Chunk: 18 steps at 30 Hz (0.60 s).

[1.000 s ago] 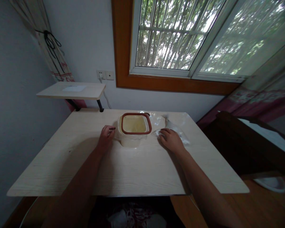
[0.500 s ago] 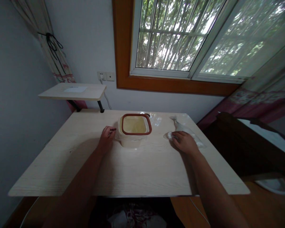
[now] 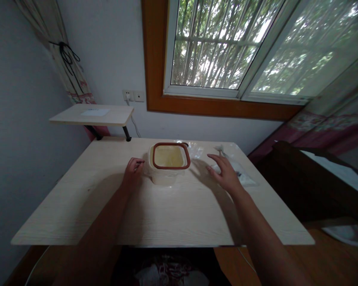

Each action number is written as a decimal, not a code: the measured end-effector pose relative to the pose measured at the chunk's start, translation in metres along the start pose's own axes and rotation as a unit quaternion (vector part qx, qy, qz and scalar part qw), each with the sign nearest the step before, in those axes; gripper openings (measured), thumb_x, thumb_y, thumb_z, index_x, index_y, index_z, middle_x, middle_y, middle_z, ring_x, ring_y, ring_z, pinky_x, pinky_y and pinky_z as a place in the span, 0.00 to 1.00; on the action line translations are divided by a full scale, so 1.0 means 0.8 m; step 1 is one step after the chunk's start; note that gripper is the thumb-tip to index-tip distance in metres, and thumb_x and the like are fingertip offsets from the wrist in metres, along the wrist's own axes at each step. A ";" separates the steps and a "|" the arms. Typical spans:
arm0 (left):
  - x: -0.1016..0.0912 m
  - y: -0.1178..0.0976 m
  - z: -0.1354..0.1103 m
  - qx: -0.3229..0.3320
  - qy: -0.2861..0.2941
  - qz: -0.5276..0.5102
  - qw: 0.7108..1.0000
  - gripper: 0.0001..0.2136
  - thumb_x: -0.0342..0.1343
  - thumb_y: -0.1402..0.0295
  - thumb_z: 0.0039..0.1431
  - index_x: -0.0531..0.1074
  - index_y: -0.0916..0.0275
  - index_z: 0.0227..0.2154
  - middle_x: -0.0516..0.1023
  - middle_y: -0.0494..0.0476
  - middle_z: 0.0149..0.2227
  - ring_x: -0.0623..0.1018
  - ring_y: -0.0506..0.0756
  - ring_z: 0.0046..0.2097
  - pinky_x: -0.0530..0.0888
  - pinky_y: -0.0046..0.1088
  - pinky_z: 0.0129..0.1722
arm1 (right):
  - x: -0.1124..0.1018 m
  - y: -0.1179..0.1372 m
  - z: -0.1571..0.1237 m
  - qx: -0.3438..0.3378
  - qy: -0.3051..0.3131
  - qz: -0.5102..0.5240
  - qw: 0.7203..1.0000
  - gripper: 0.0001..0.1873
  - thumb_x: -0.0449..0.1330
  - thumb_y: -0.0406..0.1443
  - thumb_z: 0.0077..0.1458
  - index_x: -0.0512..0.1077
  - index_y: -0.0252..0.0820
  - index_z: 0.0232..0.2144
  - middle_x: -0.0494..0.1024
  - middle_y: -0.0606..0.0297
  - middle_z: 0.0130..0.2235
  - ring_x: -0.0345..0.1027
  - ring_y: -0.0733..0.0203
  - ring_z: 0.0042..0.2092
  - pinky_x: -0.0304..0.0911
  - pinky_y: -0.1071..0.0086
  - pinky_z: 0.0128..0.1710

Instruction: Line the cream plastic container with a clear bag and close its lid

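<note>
A clear, yellowish plastic food container [image 3: 164, 179] sits on the table, with a reddish-brown rectangular ring [image 3: 171, 168] around its top. My left hand [image 3: 133, 171] rests on the table at the container's left side, its fingers curled in. What they hold, if anything, is too small and dark to make out. To the right, my right hand [image 3: 225, 173] is raised a little over the table, thumb and fingers apart, with nothing between them. Beneath and beyond it lies a clear plastic bag [image 3: 248, 179], partly hidden by the hand, its gathered end pointing to the back.
The pale wooden table [image 3: 179, 218] stands against the wall under a window. A small raised shelf [image 3: 62, 115] carries a white paper [image 3: 95, 112] at the back left. A dark piece of furniture [image 3: 298, 178] stands beyond the table's right edge.
My right hand has let go of the crumpled bit of clear plastic, lifted slightly and opened its fingers. My left hand and the container look nearly unchanged.
</note>
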<state>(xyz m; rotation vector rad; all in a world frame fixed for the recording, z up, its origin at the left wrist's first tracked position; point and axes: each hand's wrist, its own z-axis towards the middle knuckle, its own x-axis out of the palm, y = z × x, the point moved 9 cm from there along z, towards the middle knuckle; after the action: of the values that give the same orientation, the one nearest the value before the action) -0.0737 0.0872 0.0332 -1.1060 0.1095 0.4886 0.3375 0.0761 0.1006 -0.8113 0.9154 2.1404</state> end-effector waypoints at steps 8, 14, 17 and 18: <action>-0.009 -0.009 0.004 -0.055 -0.045 -0.138 0.988 0.16 0.52 0.57 0.66 0.73 0.59 0.50 0.76 0.61 0.53 0.76 0.59 0.56 0.74 0.43 0.58 | 0.046 0.073 0.040 0.009 0.062 0.319 0.946 0.45 0.64 0.57 0.57 0.51 0.60 0.70 0.55 0.57 0.72 0.56 0.43 0.69 0.61 0.43 0.64; 0.005 -0.066 0.021 0.017 0.069 -0.190 0.979 0.29 0.55 0.49 0.63 0.65 0.57 0.62 0.62 0.66 0.68 0.64 0.65 0.69 0.70 0.49 0.64 | 0.067 0.088 0.055 0.010 0.068 0.387 0.920 0.54 0.68 0.60 0.49 0.50 0.60 0.71 0.52 0.58 0.73 0.49 0.44 0.72 0.54 0.43 0.68; 0.017 -0.090 0.021 0.035 0.147 -0.181 0.972 0.40 0.61 0.42 0.55 0.61 0.56 0.66 0.57 0.67 0.71 0.58 0.68 0.72 0.66 0.52 0.66 | 0.073 0.092 0.058 0.009 0.073 0.405 0.911 0.56 0.71 0.59 0.47 0.50 0.61 0.71 0.51 0.57 0.73 0.48 0.45 0.72 0.54 0.44 0.69; 0.020 -0.096 0.021 0.035 0.164 -0.171 0.971 0.43 0.63 0.42 0.53 0.60 0.56 0.67 0.56 0.67 0.71 0.57 0.69 0.72 0.65 0.53 0.67 | 0.075 0.093 0.059 0.012 0.077 0.407 0.910 0.57 0.71 0.59 0.47 0.49 0.60 0.71 0.51 0.57 0.73 0.48 0.45 0.72 0.54 0.44 0.69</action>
<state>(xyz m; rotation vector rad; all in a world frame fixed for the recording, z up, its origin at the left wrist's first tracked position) -0.0291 0.0800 0.0992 -1.1011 0.2186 -0.0094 0.2328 0.0929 0.1099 -0.6475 1.5636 2.7752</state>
